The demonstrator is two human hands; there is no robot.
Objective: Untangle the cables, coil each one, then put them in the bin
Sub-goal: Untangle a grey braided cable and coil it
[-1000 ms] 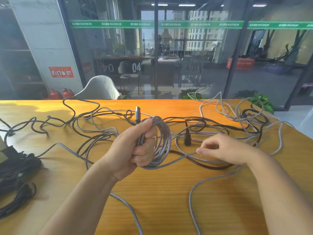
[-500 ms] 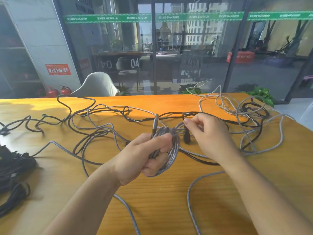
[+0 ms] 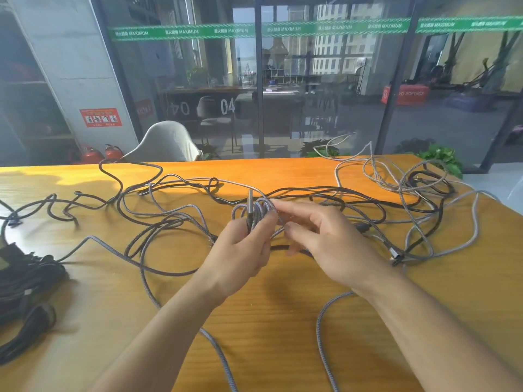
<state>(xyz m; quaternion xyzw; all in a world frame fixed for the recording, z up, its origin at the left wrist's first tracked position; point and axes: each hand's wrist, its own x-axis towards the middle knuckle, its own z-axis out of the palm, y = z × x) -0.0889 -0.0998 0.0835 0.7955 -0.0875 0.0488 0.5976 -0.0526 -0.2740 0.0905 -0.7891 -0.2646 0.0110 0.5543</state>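
Gripping a small coil of grey braided cable [image 3: 259, 212] above the middle of the wooden table [image 3: 268, 321], the left hand [image 3: 243, 250] curls its fingers and thumb round the bundled loops, and the cable's metal plug [image 3: 250, 203] stands up out of the top of the coil. The right hand [image 3: 325, 244] is just beside it, its thumb and forefinger pinching a strand of the same grey cable at the coil's right edge, the other fingers loosely bent below. More of the grey cable trails off toward the near edge of the table. Loose black cables [image 3: 325, 193] and grey ones [image 3: 396, 182] lie tangled across the far half of the table, thickest at the far right. A heap of coiled black cables [image 3: 25, 284] lies at the left edge; whether a bin holds them cannot be told.
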